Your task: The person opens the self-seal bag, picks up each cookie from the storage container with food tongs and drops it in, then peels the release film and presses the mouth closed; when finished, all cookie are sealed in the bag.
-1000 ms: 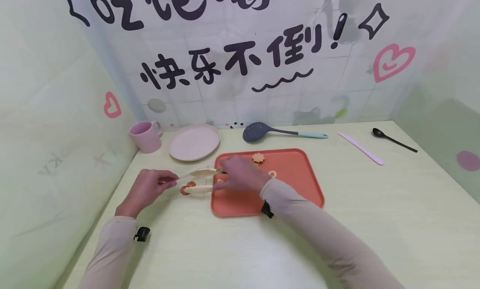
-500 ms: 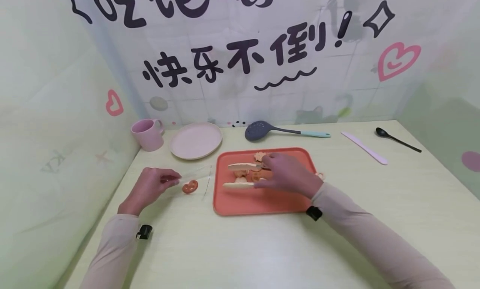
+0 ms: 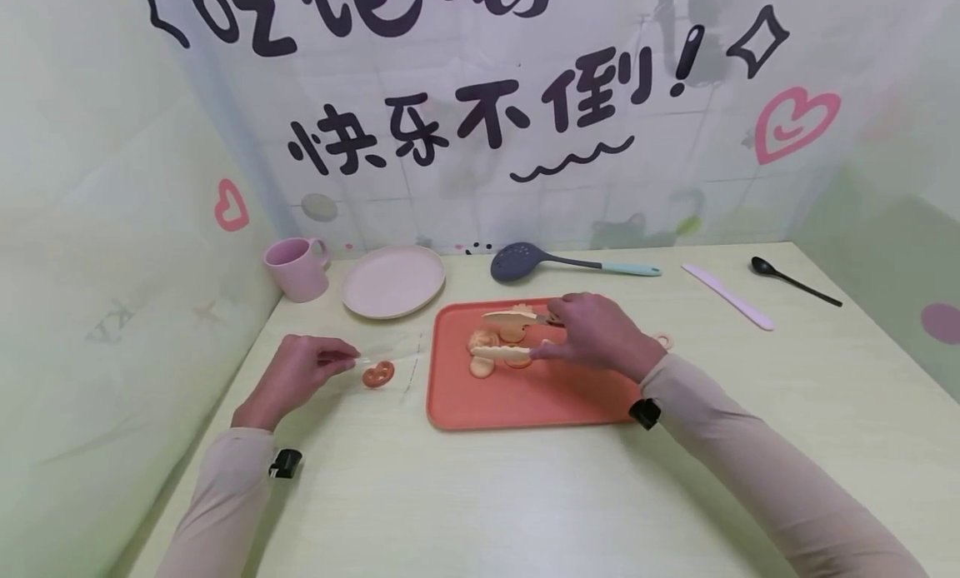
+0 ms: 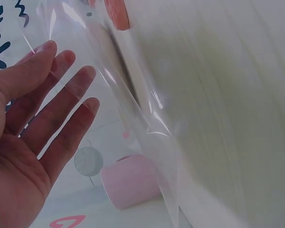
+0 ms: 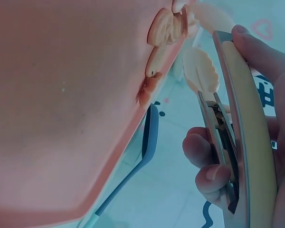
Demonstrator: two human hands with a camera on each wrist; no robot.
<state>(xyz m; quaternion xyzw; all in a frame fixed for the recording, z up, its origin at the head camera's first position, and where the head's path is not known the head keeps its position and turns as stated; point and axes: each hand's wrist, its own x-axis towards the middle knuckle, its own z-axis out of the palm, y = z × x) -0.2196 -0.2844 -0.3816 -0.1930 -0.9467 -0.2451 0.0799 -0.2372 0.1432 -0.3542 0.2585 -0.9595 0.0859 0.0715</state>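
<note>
My left hand (image 3: 296,376) pinches the edge of a clear plastic bag (image 4: 147,104) between thumb and index finger; its other fingers stay extended. A brown pretzel cookie (image 3: 378,374) shows inside the bag, left of the orange tray (image 3: 480,411). With my right hand (image 3: 603,335) I grip metal tongs (image 5: 242,123) with cream-coloured tips. The tong tips (image 3: 501,354) stand apart over several cookies (image 3: 482,366) of various shapes on the tray. Nothing shows held between the tips.
Behind the tray are a pink mug (image 3: 297,270), a pink plate (image 3: 393,283) and a slotted spoon (image 3: 517,262). A lilac knife (image 3: 727,296) and a black spoon (image 3: 795,280) lie at the right. A pale wall stands close on the left.
The tongs have moved right, from the bag's mouth to over the cookies on the tray. The pretzel cookie is left in the bag. My left hand has stayed nearly still.
</note>
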